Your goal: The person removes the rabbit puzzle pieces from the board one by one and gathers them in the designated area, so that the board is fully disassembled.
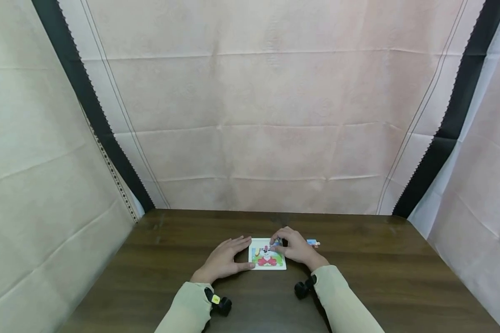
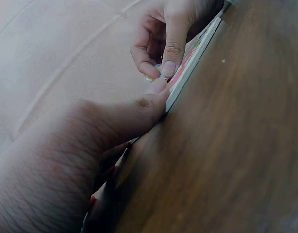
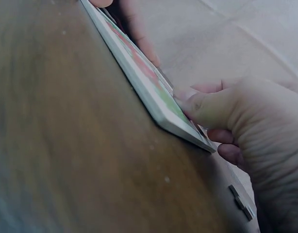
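A picture puzzle (image 1: pixel 267 257) in a white frame lies on the table, showing a cartoon figure in red on green. My left hand (image 1: pixel 226 260) rests at its left side, fingers stretched toward the top corner and thumb (image 2: pixel 156 92) on the lower-left edge. Over the upper right part of the picture is my right hand (image 1: pixel 293 247). Its thumb and fingers pinch a small puzzle piece (image 2: pixel 154 76), mostly hidden by the fingertips. To the right of that hand a loose puzzle piece (image 1: pixel 312 243) lies on the table, partly covered in the head view.
The brown wooden table (image 1: pixel 358 277) extends around the puzzle on all sides. Pale cloth walls (image 1: pixel 266 115) with black edge strips enclose it at the back and both sides. A black wrist device (image 1: pixel 302 289) is strapped at each sleeve.
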Demonstrator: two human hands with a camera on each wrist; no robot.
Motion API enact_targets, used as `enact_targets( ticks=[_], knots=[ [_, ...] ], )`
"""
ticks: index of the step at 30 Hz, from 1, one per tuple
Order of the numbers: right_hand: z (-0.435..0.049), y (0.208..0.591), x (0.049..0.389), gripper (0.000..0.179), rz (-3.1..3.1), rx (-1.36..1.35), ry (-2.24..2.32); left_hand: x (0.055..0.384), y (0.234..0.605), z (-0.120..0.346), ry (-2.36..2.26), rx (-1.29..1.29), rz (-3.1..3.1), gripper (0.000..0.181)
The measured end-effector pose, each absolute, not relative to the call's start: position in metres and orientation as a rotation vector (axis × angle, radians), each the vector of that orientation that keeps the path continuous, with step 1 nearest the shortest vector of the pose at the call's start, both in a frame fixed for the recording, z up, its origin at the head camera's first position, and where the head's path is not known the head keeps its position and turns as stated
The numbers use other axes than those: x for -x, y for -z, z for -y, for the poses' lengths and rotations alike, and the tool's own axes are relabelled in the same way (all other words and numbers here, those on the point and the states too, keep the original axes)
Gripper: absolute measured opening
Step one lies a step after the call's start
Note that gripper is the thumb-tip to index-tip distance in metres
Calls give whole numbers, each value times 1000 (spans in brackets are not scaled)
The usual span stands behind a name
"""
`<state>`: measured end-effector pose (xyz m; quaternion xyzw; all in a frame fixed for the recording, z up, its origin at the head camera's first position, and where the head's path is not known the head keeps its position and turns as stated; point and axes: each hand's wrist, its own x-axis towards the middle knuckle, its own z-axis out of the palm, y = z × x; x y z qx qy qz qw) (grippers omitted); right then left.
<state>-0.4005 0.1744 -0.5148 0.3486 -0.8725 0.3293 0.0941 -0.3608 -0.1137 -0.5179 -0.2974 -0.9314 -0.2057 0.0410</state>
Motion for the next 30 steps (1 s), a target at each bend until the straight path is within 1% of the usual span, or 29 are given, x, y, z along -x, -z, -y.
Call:
enact_targets(
  ticks=[5,7,14,27,30],
  knots=[
    [-175,515,401,24,2586,-991,-998,361,517,115,616,893,2864,88],
    [-176,515,402,28,2576,-979,-1012,361,517,115,607,883,2869,88],
    [-179,515,400,20,2547,-981,-1066,360,518,114,622,887,2869,89],
    [-181,516,402,26,2448,-900,-1183,360,513,112,587,881,2884,88],
    [-184,517,400,24,2446,-857,-1215,359,513,112,596,882,2892,88]
  ],
)
